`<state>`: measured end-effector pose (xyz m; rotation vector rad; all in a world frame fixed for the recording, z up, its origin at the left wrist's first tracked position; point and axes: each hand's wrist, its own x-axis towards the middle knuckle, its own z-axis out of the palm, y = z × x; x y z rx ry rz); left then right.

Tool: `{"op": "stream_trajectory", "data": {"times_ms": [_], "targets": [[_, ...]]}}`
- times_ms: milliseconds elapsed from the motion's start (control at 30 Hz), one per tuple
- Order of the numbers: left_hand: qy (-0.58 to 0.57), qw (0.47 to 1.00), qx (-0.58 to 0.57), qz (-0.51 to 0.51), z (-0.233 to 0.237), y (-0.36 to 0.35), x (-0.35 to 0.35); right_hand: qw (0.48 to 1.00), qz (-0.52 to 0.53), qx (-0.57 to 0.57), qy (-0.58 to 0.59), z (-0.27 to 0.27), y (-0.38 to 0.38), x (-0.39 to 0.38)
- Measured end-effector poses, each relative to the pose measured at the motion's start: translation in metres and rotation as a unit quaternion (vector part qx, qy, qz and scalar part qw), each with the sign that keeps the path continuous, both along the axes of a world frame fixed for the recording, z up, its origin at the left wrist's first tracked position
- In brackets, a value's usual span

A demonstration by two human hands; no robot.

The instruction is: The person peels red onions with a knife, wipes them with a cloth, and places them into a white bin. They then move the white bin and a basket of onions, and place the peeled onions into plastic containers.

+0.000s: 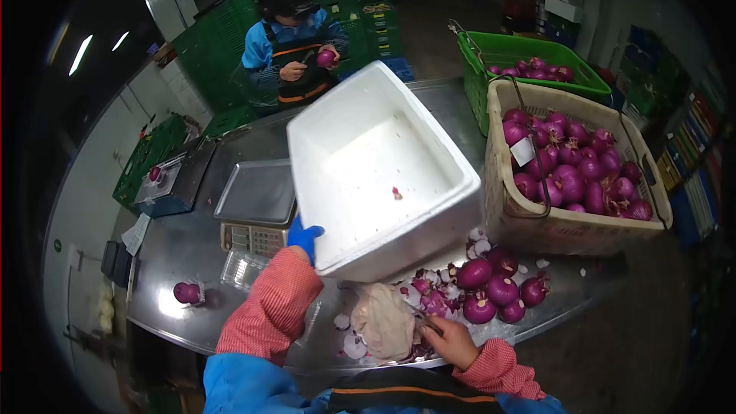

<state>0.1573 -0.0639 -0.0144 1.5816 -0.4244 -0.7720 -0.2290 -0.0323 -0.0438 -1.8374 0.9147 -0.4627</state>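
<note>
My left hand (303,236), in a blue glove, grips the near rim of a white foam box (383,165) that is tilted up toward me, nearly empty, with one small onion scrap inside. My right hand (451,340), bare, rests on the steel table (192,245) beside a crumpled beige cloth or bag (383,320), amid onion peels (431,299). Its fingers seem to pinch something small that I cannot make out. Several peeled red onions (494,291) lie just beyond it, below the box.
A beige basket (567,222) full of red onions stands at the right, with a green crate (529,50) of onions behind it. A scale with a metal tray (257,195) sits to the left. A lone onion (186,292) lies near the left edge. Across the table a person in blue (295,50) holds an onion.
</note>
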Motion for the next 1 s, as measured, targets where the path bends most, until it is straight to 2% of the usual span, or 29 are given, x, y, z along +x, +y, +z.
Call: {"op": "stream_trajectory", "data": {"times_ms": [100, 167, 200, 233, 267, 300, 400, 467, 633, 667, 700, 767, 833, 900, 933, 967, 1000], "targets": [[-0.098, 0.993, -0.067, -0.005, 0.015, 0.026, 0.027, 0.998, -0.004, -0.055, -0.027, -0.008, 0.009, 0.004], [-0.044, 0.994, -0.102, -0.004, 0.064, 0.041, 0.015, 1.0, -0.002, -0.029, 0.007, 0.001, 0.022, 0.004], [0.003, 0.984, -0.169, -0.06, 0.084, 0.044, 0.005, 0.999, -0.014, -0.032, 0.009, 0.0, 0.036, 0.002], [-0.114, 0.984, -0.134, -0.032, 0.08, 0.036, 0.005, 0.999, -0.011, -0.043, 0.007, 0.0, 0.039, 0.005], [-0.083, 0.977, -0.185, -0.064, 0.089, 0.044, 0.013, 0.999, -0.009, -0.053, 0.005, 0.001, 0.043, 0.008], [-0.058, 0.969, -0.225, -0.079, 0.11, 0.046, -0.009, 1.0, -0.009, -0.001, 0.0, 0.002, 0.055, 0.01], [-0.017, 0.942, -0.261, -0.209, 0.149, 0.045, -0.06, 0.998, -0.038, -0.055, -0.01, -0.024, 0.118, 0.017], [-0.004, 0.923, -0.271, -0.272, 0.166, 0.045, -0.097, 0.998, -0.038, -0.05, 0.012, -0.017, 0.147, 0.017], [0.042, 0.842, -0.283, -0.457, 0.165, 0.059, -0.194, 0.988, -0.147, -0.046, 0.016, -0.035, 0.21, -0.001], [0.062, 0.832, -0.267, -0.482, 0.166, 0.051, -0.196, 0.986, -0.16, -0.043, 0.018, -0.037, 0.201, 0.01], [0.069, 0.834, -0.266, -0.478, 0.162, 0.02, -0.16, 0.989, -0.142, -0.039, 0.029, -0.033, 0.162, 0.044], [0.073, 0.791, -0.255, -0.552, 0.157, 0.033, -0.193, 0.984, -0.172, -0.041, 0.031, -0.026, 0.184, 0.052], [0.062, 0.765, -0.224, -0.6, 0.13, 0.04, -0.219, 0.984, -0.168, -0.049, 0.03, -0.03, 0.195, 0.058], [-0.005, 0.72, -0.193, -0.667, 0.103, 0.044, -0.237, 0.982, -0.178, -0.064, 0.021, -0.034, 0.198, 0.073], [0.017, 0.763, -0.161, -0.626, 0.14, -0.069, -0.162, 0.988, -0.124, -0.045, 0.078, 0.046, 0.093, 0.127], [0.008, 0.76, -0.124, -0.638, 0.137, -0.092, -0.169, 0.986, -0.132, -0.042, 0.093, 0.071, 0.078, 0.133], [0.009, 0.744, -0.122, -0.657, 0.113, -0.103, -0.182, 0.985, -0.145, -0.03, 0.093, 0.076, 0.071, 0.133]]}}
